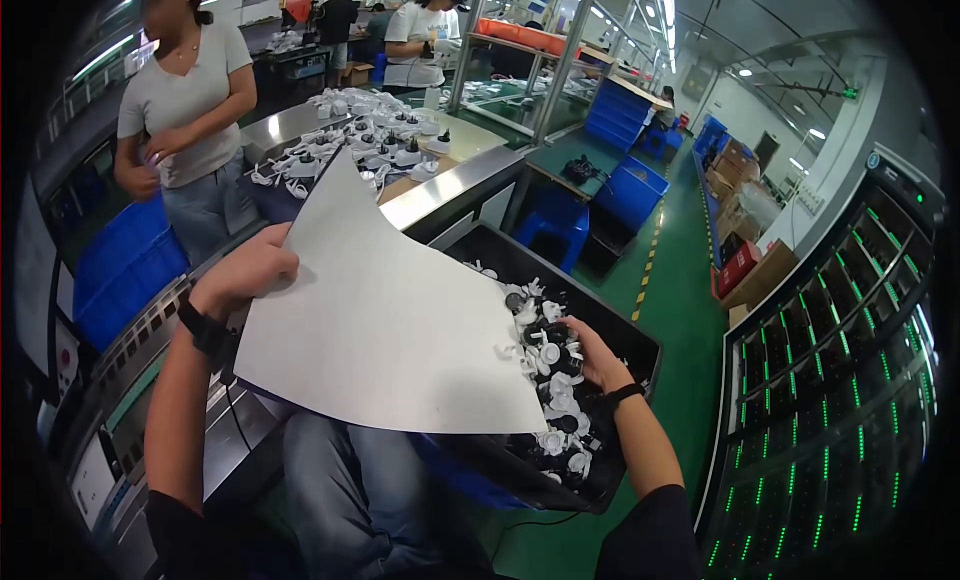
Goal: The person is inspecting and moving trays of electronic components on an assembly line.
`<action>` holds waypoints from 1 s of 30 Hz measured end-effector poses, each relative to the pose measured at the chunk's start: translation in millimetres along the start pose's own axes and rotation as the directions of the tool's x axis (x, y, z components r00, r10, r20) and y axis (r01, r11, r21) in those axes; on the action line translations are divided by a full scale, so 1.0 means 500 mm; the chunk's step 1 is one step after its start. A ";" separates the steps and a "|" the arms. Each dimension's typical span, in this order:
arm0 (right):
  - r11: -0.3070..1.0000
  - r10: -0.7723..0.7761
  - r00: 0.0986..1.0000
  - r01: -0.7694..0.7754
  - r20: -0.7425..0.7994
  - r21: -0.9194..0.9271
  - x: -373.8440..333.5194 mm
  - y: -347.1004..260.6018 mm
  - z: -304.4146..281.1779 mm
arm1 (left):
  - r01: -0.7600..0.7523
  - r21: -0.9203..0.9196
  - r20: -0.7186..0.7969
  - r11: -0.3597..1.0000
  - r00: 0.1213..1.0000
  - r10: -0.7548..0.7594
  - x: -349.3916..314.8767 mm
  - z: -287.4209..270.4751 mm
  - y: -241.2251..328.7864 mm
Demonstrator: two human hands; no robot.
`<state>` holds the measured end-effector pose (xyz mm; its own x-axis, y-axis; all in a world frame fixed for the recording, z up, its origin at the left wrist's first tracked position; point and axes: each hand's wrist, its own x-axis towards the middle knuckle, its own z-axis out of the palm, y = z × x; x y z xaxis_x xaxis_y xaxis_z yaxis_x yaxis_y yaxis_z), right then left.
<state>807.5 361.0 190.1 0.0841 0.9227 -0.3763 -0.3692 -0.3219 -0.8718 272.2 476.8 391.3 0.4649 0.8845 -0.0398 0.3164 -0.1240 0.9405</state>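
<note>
A large white sheet (pixel 370 320) slants across my lap, curving down toward a black bin (pixel 648 365) on its right. My left hand (pixel 250 270) is closed on the sheet's upper left edge. Small white and black plastic parts (pixel 550 355) are heaped in the bin and along the sheet's right edge; a few white ones lie on the sheet itself. At the right side of this heap, my right hand (pixel 597 356) curls its fingers around some of the parts. Its fingertips are partly hidden among them.
Beyond the sheet, a workbench (pixel 440 195) carries many similar parts. A person (pixel 195 100) stands at the far left near a blue bin (pixel 130 270). Blue crates (pixel 635 195) stand beyond the black bin. A tall rack with green lights (pixel 830 380) rises on the right.
</note>
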 end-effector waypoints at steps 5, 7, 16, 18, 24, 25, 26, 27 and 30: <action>0.985 -0.012 1.000 0.007 -0.027 -0.172 -0.016 -0.043 0.087 | 0.014 0.014 -0.001 1.000 1.000 -0.013 0.000 -0.004 -0.005; 0.880 -0.047 0.999 0.032 -0.020 -0.473 -0.004 -0.065 0.117 | 0.015 0.032 0.008 0.999 1.000 -0.015 0.001 0.002 0.005; 0.853 -0.040 0.973 0.152 0.227 -0.500 -0.046 -0.086 0.333 | 0.021 -0.021 -0.009 1.000 1.000 -0.021 -0.013 0.021 -0.016; 0.795 -0.126 0.981 0.189 0.148 -0.576 -0.030 -0.093 0.289 | 0.009 -0.017 -0.039 1.000 0.999 -0.009 -0.025 0.022 -0.025; 0.236 -0.383 0.830 -0.338 -0.406 -0.911 -0.003 -0.052 -0.021 | -0.054 -0.044 -0.053 0.998 0.997 0.051 -0.015 0.007 -0.087; 0.228 -0.384 0.831 -0.338 -0.403 -0.913 0.005 -0.036 -0.060 | -0.062 -0.048 -0.058 0.997 0.997 0.060 -0.017 0.007 -0.090; 0.217 -0.343 0.822 -0.401 -0.454 -0.890 0.009 -0.019 -0.065 | -0.063 -0.047 -0.063 0.997 0.996 0.060 -0.020 0.005 -0.098; 0.205 -0.305 0.807 -0.462 -0.505 -0.863 0.013 -0.005 -0.071 | -0.057 -0.047 -0.065 0.997 0.996 0.053 -0.028 0.000 -0.099; 0.277 -0.311 0.831 -0.385 -0.461 -0.880 0.067 0.046 -0.133 | -0.062 -0.083 -0.034 0.995 0.998 0.059 -0.020 0.018 -0.082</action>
<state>863.3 370.6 136.7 0.6116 0.7690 -0.1863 0.6801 -0.6312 -0.3729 262.1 469.0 350.0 0.4540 0.8906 0.0277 0.2170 -0.1407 0.9660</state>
